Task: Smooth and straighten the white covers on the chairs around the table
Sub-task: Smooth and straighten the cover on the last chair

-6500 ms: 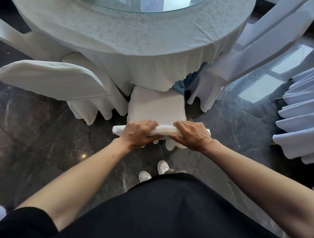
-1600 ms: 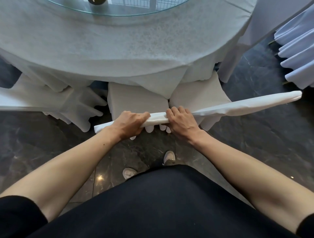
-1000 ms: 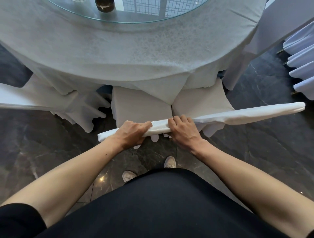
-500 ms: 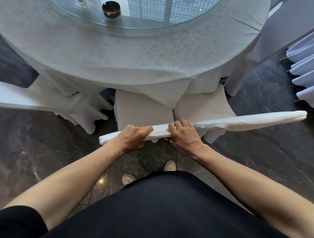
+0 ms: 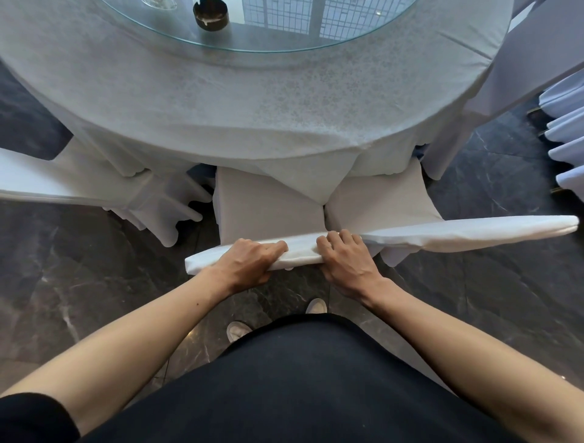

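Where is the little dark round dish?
In the head view the dark round dish sits at the top, left of centre, on the glass turntable in the middle of the table, beside a clear glass item.

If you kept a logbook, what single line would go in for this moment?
step: straighten chair cover | left hand: gripping chair back | right hand: gripping same back | seat: under table

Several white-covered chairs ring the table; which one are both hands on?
The middle white-covered chair, tucked directly in front of the person: left hand and right hand both grip its backrest top. The right neighbour chair and left neighbour chair are untouched.
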